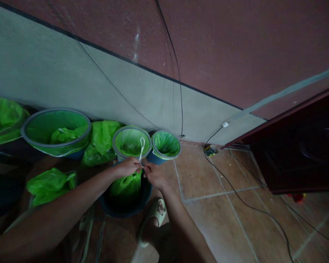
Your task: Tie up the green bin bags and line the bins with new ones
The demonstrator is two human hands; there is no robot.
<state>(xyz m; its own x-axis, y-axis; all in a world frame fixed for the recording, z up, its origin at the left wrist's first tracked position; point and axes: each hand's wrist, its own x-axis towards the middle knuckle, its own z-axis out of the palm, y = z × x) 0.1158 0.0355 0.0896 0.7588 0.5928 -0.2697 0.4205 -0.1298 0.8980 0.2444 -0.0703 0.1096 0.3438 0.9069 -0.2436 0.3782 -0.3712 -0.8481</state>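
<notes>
In the head view, your left hand (129, 168) and right hand (155, 176) nearly meet, the fingertips of each pinching the white drawstring (142, 146), whose loop stands up above them. The green bag (125, 187) it gathers is inside the dark bin (123, 212), directly below your hands and just left of your light sandal (161, 211). Past your hands, two small bins (155, 159) lined with green stand side by side near the wall (164, 106), with a wider lined bin (56, 110) farther left.

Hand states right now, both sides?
Left hand: closed, pinching the white drawstring above the green bag.
Right hand: closed, fingertips on the same white drawstring.
</notes>
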